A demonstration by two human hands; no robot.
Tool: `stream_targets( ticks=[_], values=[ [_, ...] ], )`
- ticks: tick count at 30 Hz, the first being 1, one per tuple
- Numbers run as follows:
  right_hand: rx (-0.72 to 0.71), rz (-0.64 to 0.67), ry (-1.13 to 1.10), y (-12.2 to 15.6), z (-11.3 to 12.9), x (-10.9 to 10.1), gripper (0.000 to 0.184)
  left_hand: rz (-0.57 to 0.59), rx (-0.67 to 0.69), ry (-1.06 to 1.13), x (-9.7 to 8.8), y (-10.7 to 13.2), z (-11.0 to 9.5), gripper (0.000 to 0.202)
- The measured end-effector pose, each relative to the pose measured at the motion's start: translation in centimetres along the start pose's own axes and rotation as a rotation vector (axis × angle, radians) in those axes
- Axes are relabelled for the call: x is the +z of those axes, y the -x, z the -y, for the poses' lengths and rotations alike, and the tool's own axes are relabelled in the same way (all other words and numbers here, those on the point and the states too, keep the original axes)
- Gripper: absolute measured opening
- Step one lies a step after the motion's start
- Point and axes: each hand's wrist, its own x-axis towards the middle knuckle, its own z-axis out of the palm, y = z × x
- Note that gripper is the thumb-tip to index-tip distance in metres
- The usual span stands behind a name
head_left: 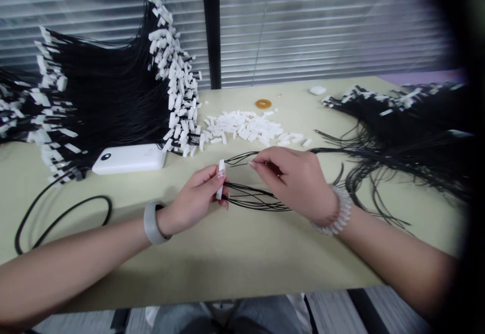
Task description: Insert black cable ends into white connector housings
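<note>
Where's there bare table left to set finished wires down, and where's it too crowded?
Bare tabletop runs along the near edge, below the left hand and right hand. Another patch lies behind the white connector pile, left of the right wire bundle. Crowded: the tagged black wire bundle behind the power bank, and the right wire bundle.

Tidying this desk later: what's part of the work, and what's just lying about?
In the work: left hand holding a white connector; right hand on black wires; loose white connectors; wired bundles.
Lying about: white power bank; black cable loop; orange ring.
</note>
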Motion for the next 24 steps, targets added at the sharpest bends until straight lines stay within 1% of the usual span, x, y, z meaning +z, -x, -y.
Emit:
stream_targets(
  ticks=[6,11,18,24],
  values=[
    [-0.077,-0.054,0.026,0.7,0.0,0.7,0.012,0.003,-0.003,0.024,0.0,0.0,-0.1,0.017],
    [-0.086,-0.079,0.077,0.8,-0.3,0.8,0.012,0.016,-0.013,0.039,-0.1,0.0,-0.1,0.016],
    [-0.139,-0.111,0.086,0.9,-0.6,1.4,0.008,0.037,-0.029,0.047,-0.1,0.1,-0.2,0.014],
    [-0.201,-0.072,0.092,0.9,-0.7,1.4,0.01,0.034,-0.036,0.08,-0.2,0.0,-0.3,0.012]
  ],
)
